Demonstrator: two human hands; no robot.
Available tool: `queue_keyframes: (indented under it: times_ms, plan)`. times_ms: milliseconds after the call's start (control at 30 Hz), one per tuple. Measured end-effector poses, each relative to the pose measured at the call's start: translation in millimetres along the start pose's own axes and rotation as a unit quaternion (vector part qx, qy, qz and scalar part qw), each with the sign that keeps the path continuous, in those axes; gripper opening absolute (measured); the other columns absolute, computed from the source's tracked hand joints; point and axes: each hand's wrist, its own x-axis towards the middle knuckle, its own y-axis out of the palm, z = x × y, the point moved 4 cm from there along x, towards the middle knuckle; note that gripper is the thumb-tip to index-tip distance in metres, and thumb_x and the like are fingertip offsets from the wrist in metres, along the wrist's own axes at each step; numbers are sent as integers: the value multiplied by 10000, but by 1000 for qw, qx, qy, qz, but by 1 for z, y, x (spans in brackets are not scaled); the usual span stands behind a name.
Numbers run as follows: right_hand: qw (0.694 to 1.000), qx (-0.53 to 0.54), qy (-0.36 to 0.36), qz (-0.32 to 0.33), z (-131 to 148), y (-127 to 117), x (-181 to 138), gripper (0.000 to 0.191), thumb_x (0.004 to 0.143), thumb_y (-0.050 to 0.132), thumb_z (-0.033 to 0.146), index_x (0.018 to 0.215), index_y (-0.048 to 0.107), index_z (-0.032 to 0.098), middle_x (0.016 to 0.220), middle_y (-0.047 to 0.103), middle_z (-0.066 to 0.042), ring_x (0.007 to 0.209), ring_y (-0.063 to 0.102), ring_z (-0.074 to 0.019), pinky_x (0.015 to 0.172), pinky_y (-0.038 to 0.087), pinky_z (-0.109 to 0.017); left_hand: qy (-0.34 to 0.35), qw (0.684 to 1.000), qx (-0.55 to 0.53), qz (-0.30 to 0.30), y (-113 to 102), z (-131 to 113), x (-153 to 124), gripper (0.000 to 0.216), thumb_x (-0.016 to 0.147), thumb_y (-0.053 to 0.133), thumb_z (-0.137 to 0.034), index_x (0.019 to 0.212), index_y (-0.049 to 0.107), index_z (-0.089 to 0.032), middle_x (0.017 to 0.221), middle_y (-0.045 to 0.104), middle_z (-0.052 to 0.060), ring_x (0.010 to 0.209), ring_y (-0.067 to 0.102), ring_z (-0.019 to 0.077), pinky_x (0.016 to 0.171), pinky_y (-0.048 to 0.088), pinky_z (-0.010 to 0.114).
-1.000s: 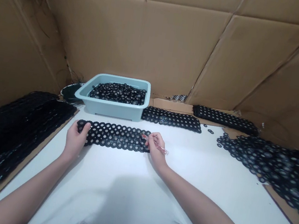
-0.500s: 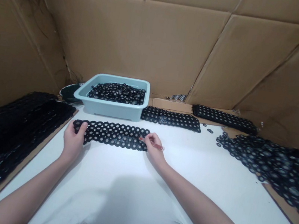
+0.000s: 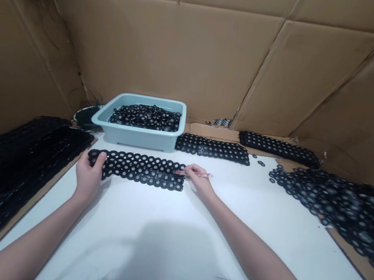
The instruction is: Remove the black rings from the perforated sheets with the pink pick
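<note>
A black strip of joined rings [image 3: 143, 168], several rows deep, lies across the white tabletop. Its left end is gripped by my left hand [image 3: 89, 174], thumb on top and fingers around the edge. At the right end, my right hand [image 3: 198, 178] is closed in a pinch on a thin, clear and reddish stick-like tool [image 3: 205, 175]. The tool's reddish tip lies over the strip's right part. Whether my right fingers also touch the strip, I cannot tell.
Behind the strip stands a light-blue basin [image 3: 141, 137] of loose black rings. Ring strips [image 3: 214, 148] lie to its right, with another stack [image 3: 280, 148] farther back. Ring material is heaped at right [image 3: 343, 207] and left [image 3: 7, 173]. Cardboard walls [image 3: 152, 44] enclose the table.
My right hand has shifted slightly up and right at the strip's right end, and the tool now lies more level. My left hand keeps its hold.
</note>
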Motion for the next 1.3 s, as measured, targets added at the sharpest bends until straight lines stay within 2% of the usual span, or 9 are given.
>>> queue_keyframes:
  times_ms: [133, 300, 600, 1067, 1300]
  plan:
    - [999, 43, 3, 26, 0, 1, 1, 180, 690, 529, 334, 659, 564, 161, 727, 600, -34, 696, 561, -152, 659, 419, -273, 2, 1000, 9, -4, -1, 0, 1, 214, 711, 549, -398, 741, 484, -196, 706, 507, -8, 691, 487, 164, 659, 400, 271]
    - [998, 39, 0, 52, 1, 3, 0, 223, 715, 517, 362, 655, 573, 154, 724, 608, -40, 644, 535, -136, 607, 404, -260, 5, 1000, 15, -12, -1, 3, 2, 198, 716, 545, -389, 757, 495, -202, 729, 523, -6, 714, 500, 168, 685, 408, 274]
    - [997, 49, 2, 57, 4, 4, -3, 246, 706, 551, 400, 672, 584, 159, 752, 612, -43, 721, 563, -155, 680, 413, -276, 11, 999, 28, -15, -1, 2, 1, 211, 715, 544, -399, 754, 500, -195, 709, 511, -8, 694, 490, 160, 664, 399, 267]
    - [998, 1, -23, 58, 0, 7, -3, 232, 727, 515, 394, 684, 551, 168, 727, 589, -23, 736, 580, -164, 674, 418, -269, -8, 999, 21, 40, 7, -5, -8, 203, 724, 521, -404, 709, 486, -205, 658, 479, -15, 629, 472, 147, 583, 391, 258]
    - [992, -106, -55, 48, 1, 9, -7, 180, 747, 474, 330, 692, 556, 180, 770, 586, -17, 770, 543, -154, 694, 397, -266, 11, 996, 38, 78, 12, -4, -10, 175, 733, 523, -369, 716, 504, -197, 648, 484, -29, 624, 449, 122, 582, 359, 231]
